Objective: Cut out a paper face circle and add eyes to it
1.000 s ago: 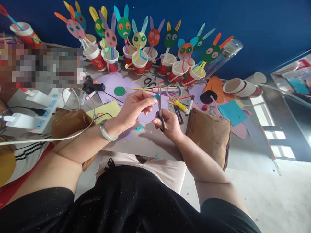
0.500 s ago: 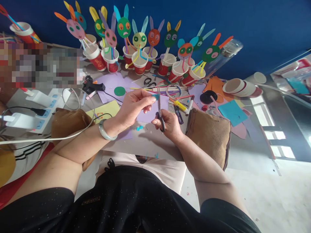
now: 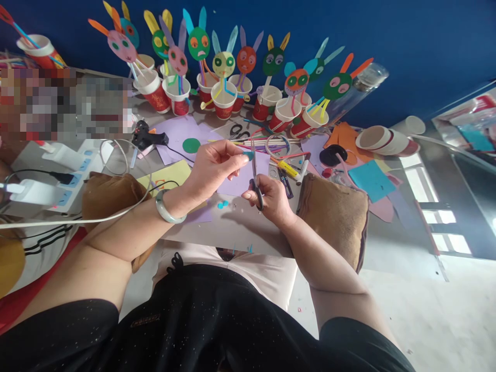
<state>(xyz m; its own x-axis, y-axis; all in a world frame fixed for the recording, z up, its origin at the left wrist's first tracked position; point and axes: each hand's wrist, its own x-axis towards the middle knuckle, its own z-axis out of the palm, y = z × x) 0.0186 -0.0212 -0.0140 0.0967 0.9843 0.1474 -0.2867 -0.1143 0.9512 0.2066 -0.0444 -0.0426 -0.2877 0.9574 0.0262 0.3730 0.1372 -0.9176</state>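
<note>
Between the finger and thumb of my left hand is a small blue paper piece. My right hand is closed round the black handles of the scissors, whose blades point up the table beside the blue piece. Small blue paper bits lie on the table below my hands. Purple paper lies under and behind my left hand. A green circle rests on another purple sheet.
Red-and-white cups with paper rabbit heads line the back. A black glue gun and power strip are left. Brown cushions flank my forearms. Blue paper, stacked cups and a yellow tube are right.
The blue piece has turned slightly and looks smaller between my fingertips. Both hands are in nearly the same place.
</note>
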